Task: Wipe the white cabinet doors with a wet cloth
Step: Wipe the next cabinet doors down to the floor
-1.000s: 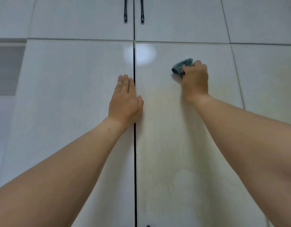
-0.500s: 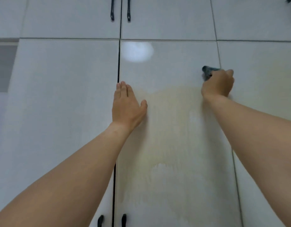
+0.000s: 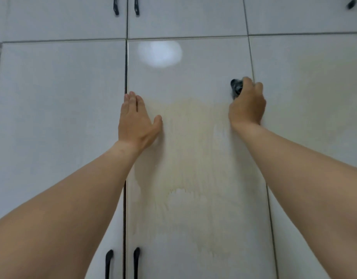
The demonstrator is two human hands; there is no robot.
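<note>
Two hands, crumpled cloth [image 3: 236, 88], glossy door [image 3: 193, 81]

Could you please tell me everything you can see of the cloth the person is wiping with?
The cloth is dark, grey-blue, and bunched into a small wad. Only its upper left part shows; the rest is hidden in the right hand, whose curled fingers grip it. It is pressed against the white cabinet door, near that door's right edge, above the yellowish streaked patch. Whether it is wet cannot be told.
</note>
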